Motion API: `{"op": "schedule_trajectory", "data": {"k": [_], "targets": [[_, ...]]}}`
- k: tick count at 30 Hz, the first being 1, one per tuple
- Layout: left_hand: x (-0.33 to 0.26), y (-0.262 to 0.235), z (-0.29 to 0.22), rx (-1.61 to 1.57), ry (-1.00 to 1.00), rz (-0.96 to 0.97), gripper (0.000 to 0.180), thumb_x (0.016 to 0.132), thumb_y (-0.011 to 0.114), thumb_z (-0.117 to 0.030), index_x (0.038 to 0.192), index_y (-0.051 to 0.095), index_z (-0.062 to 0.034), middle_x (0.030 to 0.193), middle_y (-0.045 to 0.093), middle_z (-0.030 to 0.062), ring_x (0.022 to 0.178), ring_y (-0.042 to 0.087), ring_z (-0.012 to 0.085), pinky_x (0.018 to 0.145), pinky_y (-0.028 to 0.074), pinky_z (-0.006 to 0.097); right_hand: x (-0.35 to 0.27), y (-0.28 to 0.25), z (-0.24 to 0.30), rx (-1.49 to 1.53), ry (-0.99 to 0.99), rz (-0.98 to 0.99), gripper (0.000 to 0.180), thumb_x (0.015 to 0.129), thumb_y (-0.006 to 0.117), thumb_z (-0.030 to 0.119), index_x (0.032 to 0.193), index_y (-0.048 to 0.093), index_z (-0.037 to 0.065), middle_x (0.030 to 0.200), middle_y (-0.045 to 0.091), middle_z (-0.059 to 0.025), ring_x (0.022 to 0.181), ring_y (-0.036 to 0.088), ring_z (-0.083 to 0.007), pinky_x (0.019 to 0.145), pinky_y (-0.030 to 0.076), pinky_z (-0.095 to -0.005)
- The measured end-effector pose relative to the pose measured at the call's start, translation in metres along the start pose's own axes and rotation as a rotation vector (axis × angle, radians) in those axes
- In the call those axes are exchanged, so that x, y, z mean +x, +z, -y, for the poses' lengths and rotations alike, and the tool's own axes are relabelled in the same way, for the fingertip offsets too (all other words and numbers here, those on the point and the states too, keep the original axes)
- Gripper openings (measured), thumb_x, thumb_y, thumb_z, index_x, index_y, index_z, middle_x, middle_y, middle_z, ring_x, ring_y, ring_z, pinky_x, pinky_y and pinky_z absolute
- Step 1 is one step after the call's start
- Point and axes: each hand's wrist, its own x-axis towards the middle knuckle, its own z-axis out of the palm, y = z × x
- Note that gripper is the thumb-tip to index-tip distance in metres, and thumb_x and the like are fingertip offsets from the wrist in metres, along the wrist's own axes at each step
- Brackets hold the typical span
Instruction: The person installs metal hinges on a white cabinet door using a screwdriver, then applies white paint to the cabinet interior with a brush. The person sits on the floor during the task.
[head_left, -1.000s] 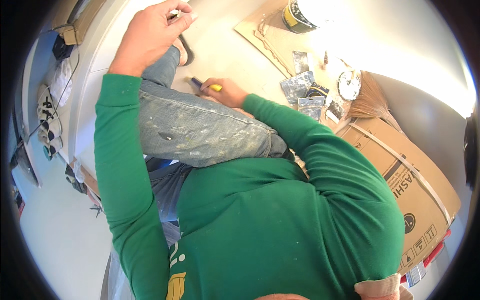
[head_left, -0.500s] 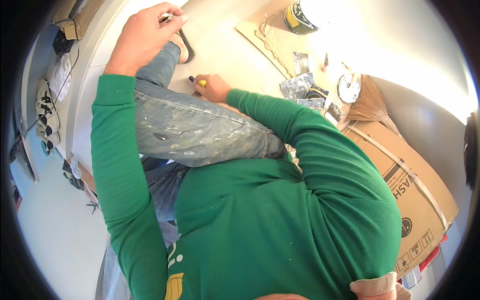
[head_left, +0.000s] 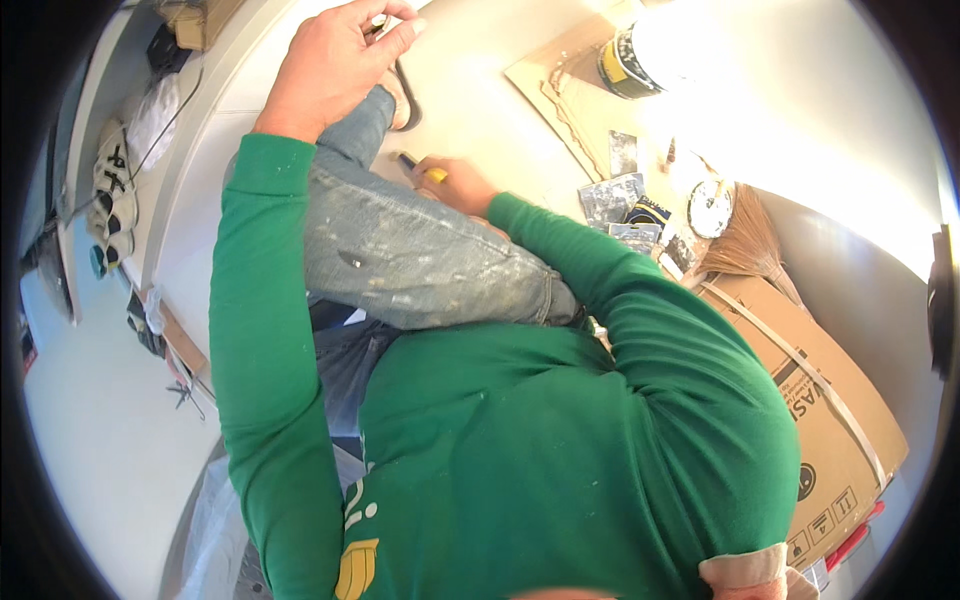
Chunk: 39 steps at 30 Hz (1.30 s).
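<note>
My left hand [head_left: 335, 70] is raised at the upper left, thumb and fingers closed around something small and dark that I cannot make out. Beyond its wrist, a foot in a dark-soled sandal [head_left: 405, 100] rests on the pale floor. My right hand [head_left: 458, 186] is lower, beside my bent, paint-spotted jeans leg [head_left: 410, 250]. It grips a tool with a yellow-and-black handle [head_left: 436, 174], whose dark end points up and left. The tool's working end is hidden, so its kind does not show.
On the right, a paint bucket [head_left: 622, 68] stands on a cardboard sheet [head_left: 545, 75]. Putty-smeared scraper blades [head_left: 612, 198], a white-crusted lid [head_left: 710, 208], a straw broom [head_left: 748, 240] and a strapped carton [head_left: 770, 320] lie nearer. Shoes [head_left: 115, 190] sit on a shelf at left.
The whole view has shifted, so the surroundings sit further right in the picture. Both hands keep their closed grips, the left one still raised and the right one still beside the leg.
</note>
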Motion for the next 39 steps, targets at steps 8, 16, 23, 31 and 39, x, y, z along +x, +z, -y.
{"op": "schedule_trajectory", "data": {"k": [8, 16, 23, 31, 39], "targets": [[-0.078, -0.048, 0.017, -0.733, 0.073, -0.54, 0.027, 0.107, 0.059, -0.022, 0.121, 0.072, -0.0015, 0.07, 0.044, -0.0101, 0.061, 0.031, -0.0004, 0.054, 0.023, 0.019, -0.064, -0.172, -0.004, 0.809, 0.166, -0.262, 0.035, 0.107, 0.057, 0.022, 0.134, 0.054, 0.0, 0.132, 0.061, -0.0128, 0.113, 0.069, -0.031, 0.097, 0.058, -0.0428], [-0.209, -0.142, 0.093, 0.042, -0.209, -0.592, 0.028, 0.106, 0.062, -0.021, 0.12, 0.071, 0.0014, 0.101, 0.069, 0.0034, 0.091, 0.059, 0.0092, 0.079, 0.046, 0.027, 0.001, -0.25, 0.045, -0.046, -0.012, -0.533, 0.026, 0.1, 0.064, 0.021, 0.119, 0.071, 0.005, 0.115, 0.071, -0.02, 0.1, 0.073, -0.0325, 0.091, 0.058, -0.0389], [-0.366, -0.164, 0.183, 0.529, -0.643, -0.607, 0.034, 0.104, 0.065, -0.031, 0.112, 0.074, 0.0008, 0.109, 0.073, 0.009, 0.101, 0.064, 0.0187, 0.09, 0.048, 0.033, 0.103, -0.236, -0.022, -0.799, 0.224, -0.474, 0.029, 0.092, 0.061, 0.017, 0.119, 0.072, 0.015, 0.118, 0.07, -0.0198, 0.105, 0.069, -0.0361, 0.09, 0.055, -0.0451], [-0.403, -0.14, 0.183, 0.317, -0.819, -0.699, 0.035, 0.103, 0.068, -0.032, 0.108, 0.074, 0.002, 0.07, 0.048, -0.0052, 0.063, 0.034, 0.0062, 0.054, 0.027, 0.027, 0.119, -0.002, 0.009, -0.173, -0.22, 0.045, 0.029, 0.09, 0.065, 0.017, 0.117, 0.07, 0.01, 0.112, 0.07, -0.0257, 0.11, 0.065, -0.042, 0.099, 0.05, -0.0473], [-0.449, -0.101, 0.167, 0.223, -1.055, -0.68, 0.034, 0.102, 0.068, -0.031, 0.107, 0.073, 0.0022, 0.075, 0.052, -0.0052, 0.065, 0.035, 0.0055, 0.056, 0.028, 0.026, 0.208, -0.222, -0.035, -0.667, 0.161, -0.649, 0.028, 0.089, 0.062, 0.008, 0.117, 0.068, 0.01, 0.121, 0.068, -0.0176, 0.117, 0.062, -0.0366, 0.097, 0.051, -0.0499]]}}
